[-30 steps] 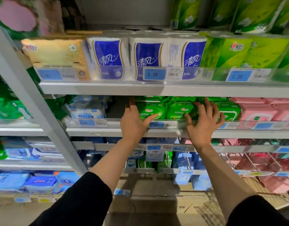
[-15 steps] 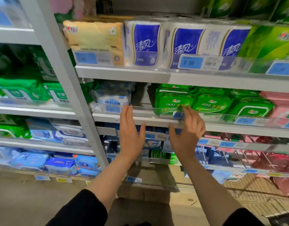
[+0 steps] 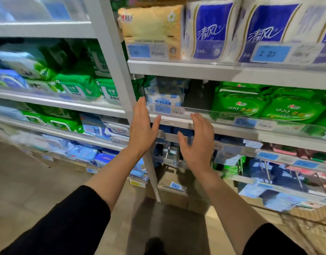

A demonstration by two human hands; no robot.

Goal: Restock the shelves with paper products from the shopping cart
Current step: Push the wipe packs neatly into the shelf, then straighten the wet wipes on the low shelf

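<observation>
Ahead of our hands we see the shelf (image 3: 232, 128), its green packs (image 3: 265, 109) up to the right of them. Our left hand (image 3: 142, 130) and right hand (image 3: 199, 144) hang before its edge, fingers straight, palms facing, holding nothing.

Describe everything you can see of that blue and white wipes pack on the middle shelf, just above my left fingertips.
The blue and white wipes pack is a soft plastic pouch, pale with blue patterns and the print "99.9%" on its front. It stands at the left end of its shelf, behind the clear front rail and a blue price tag. A dark gap separates it from the green packs to the right. More blue packaging seems stacked above or behind it. Neither hand touches it.
</observation>
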